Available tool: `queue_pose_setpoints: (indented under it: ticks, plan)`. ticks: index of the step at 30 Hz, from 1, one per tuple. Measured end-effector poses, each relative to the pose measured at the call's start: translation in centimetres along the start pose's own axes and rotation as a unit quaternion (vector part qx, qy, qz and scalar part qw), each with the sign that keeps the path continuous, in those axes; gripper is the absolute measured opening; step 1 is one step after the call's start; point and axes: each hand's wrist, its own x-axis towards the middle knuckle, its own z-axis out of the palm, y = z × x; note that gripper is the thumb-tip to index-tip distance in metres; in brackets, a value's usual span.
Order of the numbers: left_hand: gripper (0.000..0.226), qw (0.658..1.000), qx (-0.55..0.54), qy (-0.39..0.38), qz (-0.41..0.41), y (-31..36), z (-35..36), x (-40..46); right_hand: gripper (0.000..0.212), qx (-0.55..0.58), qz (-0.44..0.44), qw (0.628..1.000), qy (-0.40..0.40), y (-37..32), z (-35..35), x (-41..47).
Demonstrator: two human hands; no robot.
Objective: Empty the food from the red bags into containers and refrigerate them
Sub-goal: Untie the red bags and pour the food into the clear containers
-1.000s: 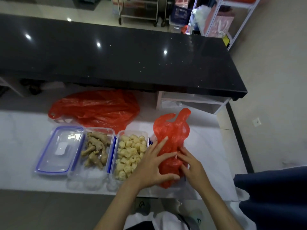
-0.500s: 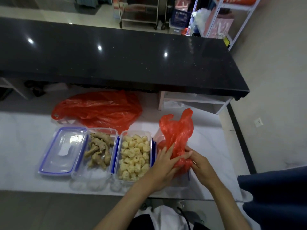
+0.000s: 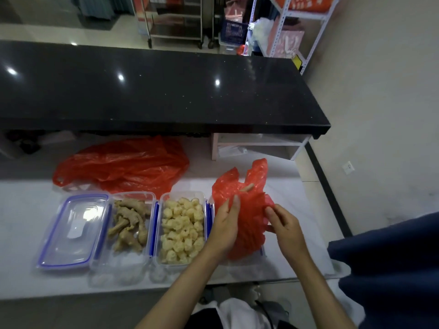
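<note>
Both hands on small red bag, right of centre on white bench, over a mostly hidden container. Left hand grip closed on bag's left side; right hand pinching its right edge. Just left: open container of pale puffed pieces, then container of brownish pieces, then loose lid. Larger red bag slumped beyond them.

Lid left of two containers
</note>
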Motion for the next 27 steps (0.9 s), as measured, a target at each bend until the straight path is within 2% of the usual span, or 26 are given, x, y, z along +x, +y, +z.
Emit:
queue_pose_setpoints:
  ticks: [1,3,4,6,8,10,11,13,15,18,22,24,26,27]
  plan:
    - [0.036,0.999,0.038,0.006,0.017,-0.9,-0.4,0.4,0.031,-0.013,0.009,1.0,-0.025,0.7,-0.1,-0.3]
    - [0.048,0.99,0.129,0.004,0.061,-2.7,-1.4,0.9,0.059,-0.056,0.031,0.994,-0.087,2.0,-0.4,-1.0]
    - [0.058,0.982,0.174,-0.006,0.075,-3.6,-1.9,0.9,0.075,-0.08,0.039,0.99,-0.113,2.7,-0.5,-1.3]
    - [0.083,0.96,0.262,-0.042,0.086,-4.9,-2.7,0.5,0.088,-0.093,0.055,0.982,-0.158,3.8,-0.3,-1.6]
    - [0.105,0.929,0.348,-0.084,0.09,-5.9,-3.5,-0.5,0.09,-0.084,0.058,0.981,-0.165,4.3,0.5,-1.9]
    - [0.11,0.903,0.408,-0.095,0.096,-7.0,-3.9,-1.2,0.094,-0.07,0.064,0.988,-0.118,4.5,1.3,-2.1]
    - [0.106,0.899,0.417,-0.084,0.101,-7.7,-3.9,-1.2,0.084,-0.057,0.063,0.991,-0.1,4.6,1.5,-2.0]
    - [0.096,0.92,0.375,-0.049,0.104,-8.3,-3.4,-1.0,0.045,-0.074,0.045,0.993,-0.085,4.2,2.0,-2.1]
    - [0.08,0.948,0.298,-0.02,0.111,-8.7,-2.9,-0.7,0.03,-0.101,0.034,0.992,-0.065,3.8,2.3,-2.2]
    - [0.053,0.969,0.221,-0.016,0.11,-8.4,-2.1,-0.9,0.026,-0.08,0.029,0.996,-0.037,3.0,2.6,-2.3]
    - [0.051,0.984,0.134,-0.033,0.108,-6.5,-0.9,-1.8,0.036,-0.056,-0.004,0.998,0.027,2.0,2.5,-2.5]
    - [0.042,0.987,0.124,-0.022,0.104,-5.9,-0.6,-1.6,0.035,-0.061,-0.013,0.997,0.047,2.1,2.6,-2.5]
    - [0.04,0.987,0.135,0.012,0.088,-6.2,-0.6,-0.9,0.026,-0.063,-0.016,0.996,0.056,1.9,2.9,-2.3]
    - [0.048,0.982,0.164,0.029,0.087,-6.7,-0.8,-0.5,0.018,-0.063,-0.013,0.997,0.041,1.9,2.9,-2.1]
